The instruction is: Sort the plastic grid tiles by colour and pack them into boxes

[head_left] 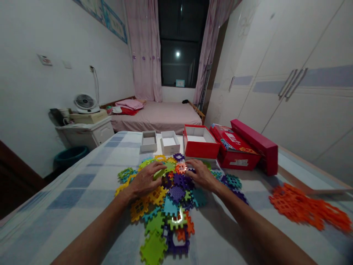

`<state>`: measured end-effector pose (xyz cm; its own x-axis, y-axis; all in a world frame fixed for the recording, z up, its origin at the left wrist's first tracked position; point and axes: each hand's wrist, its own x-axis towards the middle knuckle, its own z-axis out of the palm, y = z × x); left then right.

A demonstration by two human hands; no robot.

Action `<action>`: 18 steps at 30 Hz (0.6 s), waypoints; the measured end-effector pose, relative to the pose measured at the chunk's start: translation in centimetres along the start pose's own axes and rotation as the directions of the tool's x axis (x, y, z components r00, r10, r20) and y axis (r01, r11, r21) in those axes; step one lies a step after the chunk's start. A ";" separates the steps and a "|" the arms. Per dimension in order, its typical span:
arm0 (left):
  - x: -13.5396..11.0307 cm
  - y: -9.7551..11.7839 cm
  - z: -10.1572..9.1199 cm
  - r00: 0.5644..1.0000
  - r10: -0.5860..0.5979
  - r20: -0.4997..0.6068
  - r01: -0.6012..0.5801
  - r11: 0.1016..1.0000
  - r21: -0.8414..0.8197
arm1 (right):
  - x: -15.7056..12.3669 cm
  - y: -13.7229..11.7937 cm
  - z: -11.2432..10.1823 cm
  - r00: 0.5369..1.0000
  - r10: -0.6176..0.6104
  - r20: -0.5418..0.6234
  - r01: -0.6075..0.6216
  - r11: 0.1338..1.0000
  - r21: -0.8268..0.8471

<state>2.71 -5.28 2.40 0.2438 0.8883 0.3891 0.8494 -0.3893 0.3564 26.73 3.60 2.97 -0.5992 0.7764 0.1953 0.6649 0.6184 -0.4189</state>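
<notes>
A heap of toothed plastic building tiles [176, 194] in purple, green, yellow, blue and orange lies on the bed-like checked cloth in front of me. My left hand [147, 179] reaches over the heap's left side, its fingers and thumb about a light green tile [168, 167]. On the other side, my right hand [202, 174] has its fingers spread over the heap. Its fingertips come close to an orange tile [181, 168] with a window grid; whether they touch it is unclear. Both palms face down, and the tiles beneath them are hidden.
Two small white boxes, left [149, 141] and right [170, 142], stand behind the heap. Beside them are an open red box [202, 147], a printed red box [237, 147] and a long red lid [256, 147]. Orange tiles [306, 206] lie piled at the right.
</notes>
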 end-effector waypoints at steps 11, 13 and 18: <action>0.1 -1.1 1.2 0.981 0.056 -0.186 -0.031 0.990 0.137 | 4.2 -0.7 2.3 0.983 0.148 0.113 -0.150 0.989 0.006; 0.1 -0.8 1.2 0.978 0.084 -0.190 -0.054 0.986 0.158 | 3.6 -0.4 1.8 0.985 0.144 0.097 -0.150 0.987 0.056; 0.1 -0.2 1.3 0.970 0.161 -0.185 -0.119 0.968 0.220 | 1.4 0.1 0.6 0.984 0.180 0.002 -0.178 0.970 0.168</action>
<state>3.18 -4.84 1.32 0.2869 0.7535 0.5915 0.8962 -0.4293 0.1122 25.70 4.68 2.71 -0.4704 0.8749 0.1150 0.6762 0.4411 -0.5901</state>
